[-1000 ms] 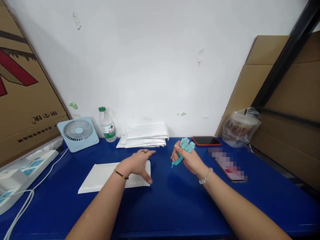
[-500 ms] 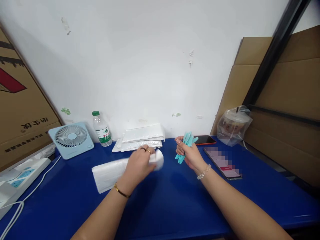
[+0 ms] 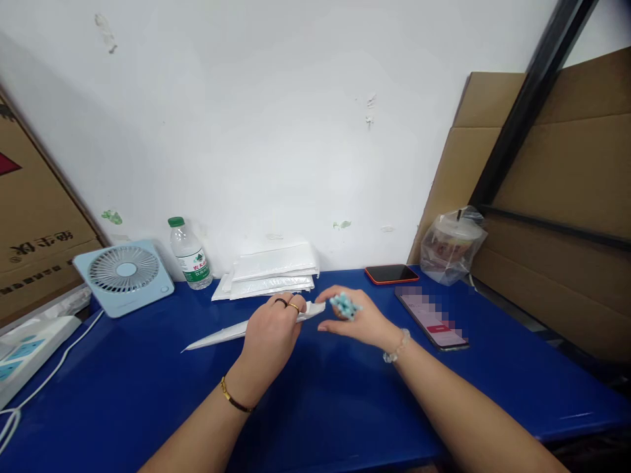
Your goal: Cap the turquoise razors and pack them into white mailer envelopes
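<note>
My left hand [image 3: 270, 338] is closed on a flat white plastic bag [image 3: 219, 336], which is seen nearly edge-on and runs out to the left just above the table. The bag's other end sticks out past my fingers toward my right hand [image 3: 367, 318]. In that right hand is a bunch of slim light-blue plastic pieces [image 3: 346, 306], seen end-on, their exact kind unclear. Its thumb and forefinger are spread around the bag's right tip; whether they touch it I cannot tell. A stack of similar white bags [image 3: 271, 270] lies behind, against the wall.
On the blue table [image 3: 315, 420] stand a light-blue fan [image 3: 125, 272] and a water bottle [image 3: 190, 256] at the left, beside a power strip [image 3: 34, 355]. Two phones, one red-edged [image 3: 392, 274] and one lit [image 3: 434, 318], lie right, near a bagged cup [image 3: 452, 246]. Cardboard [image 3: 562, 151] flanks the right.
The white bag has turned from lying broad side up to nearly edge-on. My right hand has moved left to the bag's end, its thumb and forefinger spreading; the blue pieces now point toward me.
</note>
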`<action>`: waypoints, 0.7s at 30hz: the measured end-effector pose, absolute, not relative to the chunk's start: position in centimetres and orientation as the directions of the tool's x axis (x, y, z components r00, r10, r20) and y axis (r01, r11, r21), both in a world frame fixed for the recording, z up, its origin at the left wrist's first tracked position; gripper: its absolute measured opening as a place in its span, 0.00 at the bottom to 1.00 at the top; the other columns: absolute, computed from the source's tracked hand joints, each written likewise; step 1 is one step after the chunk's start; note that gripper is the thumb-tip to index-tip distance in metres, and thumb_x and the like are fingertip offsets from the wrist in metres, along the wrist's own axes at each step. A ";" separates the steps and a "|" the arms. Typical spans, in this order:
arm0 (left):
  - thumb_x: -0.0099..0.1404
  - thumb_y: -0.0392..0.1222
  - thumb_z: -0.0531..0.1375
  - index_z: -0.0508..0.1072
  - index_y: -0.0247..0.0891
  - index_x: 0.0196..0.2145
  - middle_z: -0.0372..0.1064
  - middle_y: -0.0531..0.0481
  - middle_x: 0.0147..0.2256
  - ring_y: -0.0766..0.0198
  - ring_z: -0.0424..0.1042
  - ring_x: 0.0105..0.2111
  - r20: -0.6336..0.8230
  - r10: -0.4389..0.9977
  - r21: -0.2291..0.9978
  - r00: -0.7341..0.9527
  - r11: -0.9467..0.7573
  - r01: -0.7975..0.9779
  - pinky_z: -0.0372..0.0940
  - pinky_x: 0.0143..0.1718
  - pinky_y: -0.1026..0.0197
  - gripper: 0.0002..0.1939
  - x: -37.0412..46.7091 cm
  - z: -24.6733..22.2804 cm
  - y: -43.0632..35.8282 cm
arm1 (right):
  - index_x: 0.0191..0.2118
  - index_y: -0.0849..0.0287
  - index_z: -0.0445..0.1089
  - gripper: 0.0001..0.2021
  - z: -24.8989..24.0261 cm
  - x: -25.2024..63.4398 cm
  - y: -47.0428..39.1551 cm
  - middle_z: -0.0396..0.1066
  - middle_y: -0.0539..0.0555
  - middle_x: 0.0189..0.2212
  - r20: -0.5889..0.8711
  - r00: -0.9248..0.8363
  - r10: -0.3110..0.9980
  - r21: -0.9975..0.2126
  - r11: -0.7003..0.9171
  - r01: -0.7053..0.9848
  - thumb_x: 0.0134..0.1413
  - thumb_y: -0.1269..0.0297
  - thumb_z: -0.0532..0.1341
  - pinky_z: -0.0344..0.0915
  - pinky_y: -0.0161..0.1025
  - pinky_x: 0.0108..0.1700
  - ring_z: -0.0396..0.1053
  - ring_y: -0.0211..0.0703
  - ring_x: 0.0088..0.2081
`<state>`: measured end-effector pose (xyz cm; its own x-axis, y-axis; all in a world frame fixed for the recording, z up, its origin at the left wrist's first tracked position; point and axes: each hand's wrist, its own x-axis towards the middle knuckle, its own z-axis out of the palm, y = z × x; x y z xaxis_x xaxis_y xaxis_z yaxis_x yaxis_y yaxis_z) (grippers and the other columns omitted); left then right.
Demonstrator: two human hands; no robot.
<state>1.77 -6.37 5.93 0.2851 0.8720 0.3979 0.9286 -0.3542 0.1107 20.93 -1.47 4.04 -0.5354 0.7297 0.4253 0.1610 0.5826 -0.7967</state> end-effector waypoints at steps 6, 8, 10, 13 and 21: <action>0.39 0.54 0.68 0.45 0.43 0.62 0.48 0.43 0.60 0.48 0.50 0.58 0.204 0.835 0.374 0.512 -0.549 0.747 0.52 0.55 0.50 0.57 -0.6 5.3 -5.6 | 0.35 0.58 0.69 0.05 4.0 20.8 -1.8 0.72 0.52 0.28 0.534 -0.733 0.423 -0.326 0.902 0.283 0.50 0.65 0.60 0.60 0.37 0.37 0.69 0.41 0.31; 0.35 0.54 0.69 0.40 0.44 0.63 0.42 0.43 0.62 0.45 0.41 0.61 0.148 0.819 0.391 0.554 -0.563 0.728 0.45 0.58 0.46 0.63 -1.3 5.2 -5.0 | 0.35 0.58 0.69 0.06 4.5 21.1 -2.0 0.72 0.52 0.27 0.546 -0.751 0.372 -0.284 0.925 0.251 0.51 0.63 0.59 0.61 0.37 0.37 0.69 0.41 0.30; 0.34 0.51 0.70 0.40 0.44 0.63 0.43 0.43 0.62 0.44 0.39 0.61 0.104 0.820 0.397 0.562 -0.553 0.733 0.41 0.59 0.44 0.63 -1.7 5.2 -4.5 | 0.34 0.58 0.69 0.05 5.0 21.4 -2.3 0.72 0.53 0.26 0.552 -0.756 0.352 -0.289 0.931 0.222 0.51 0.64 0.59 0.61 0.37 0.36 0.70 0.41 0.30; 0.37 0.45 0.69 0.47 0.43 0.62 0.53 0.42 0.58 0.46 0.52 0.57 0.059 0.829 0.451 0.556 -0.519 0.726 0.45 0.57 0.46 0.56 -1.6 5.4 -4.2 | 0.34 0.58 0.69 0.05 5.4 21.6 -2.6 0.73 0.52 0.27 0.543 -0.754 0.369 -0.321 0.921 0.219 0.48 0.68 0.60 0.62 0.37 0.37 0.70 0.41 0.32; 0.46 0.32 0.60 0.61 0.39 0.51 0.66 0.46 0.44 0.56 0.67 0.41 0.245 0.886 0.644 0.393 -0.452 0.618 0.63 0.42 0.57 0.32 -0.6 5.6 -3.7 | 0.37 0.58 0.70 0.09 6.6 23.0 -2.1 0.72 0.52 0.29 0.583 -0.503 0.638 -0.656 0.735 0.173 0.49 0.62 0.61 0.63 0.35 0.31 0.68 0.38 0.28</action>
